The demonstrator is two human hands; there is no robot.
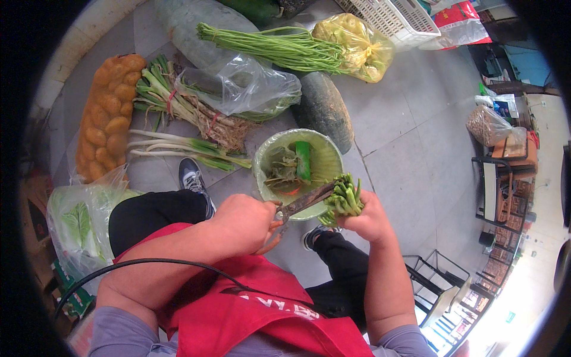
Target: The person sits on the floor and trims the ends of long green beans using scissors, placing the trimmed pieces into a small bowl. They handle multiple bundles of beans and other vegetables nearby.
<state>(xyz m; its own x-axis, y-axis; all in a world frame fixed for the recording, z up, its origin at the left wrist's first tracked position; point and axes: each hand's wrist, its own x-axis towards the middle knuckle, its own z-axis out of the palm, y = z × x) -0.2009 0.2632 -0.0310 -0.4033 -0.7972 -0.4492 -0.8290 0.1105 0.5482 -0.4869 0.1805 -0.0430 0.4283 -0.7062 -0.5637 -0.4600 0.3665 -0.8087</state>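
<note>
My left hand [245, 223] grips the orange handles of a pair of worn, rusty scissors [308, 201]. Their blades point up to the right and reach the cut ends of a bunch of green vegetable stems [345, 198], which my right hand [368, 216] holds. Whether the blades are apart is hard to tell. Below the scissors stands a round waste bin lined with a pale bag [263, 147]; a green piece and plant scraps lie inside it. My fingers hide part of the handles and the stems.
Leeks [178, 145], tied scallions [192, 107], a net sack of potatoes [107, 120] and bagged cabbage [80, 223] lie left. Beyond the bin are winter melons [328, 107], long beans [276, 49], a yellow bag [357, 44] and a white crate [392, 22]. Folded chairs [441, 285] stand right.
</note>
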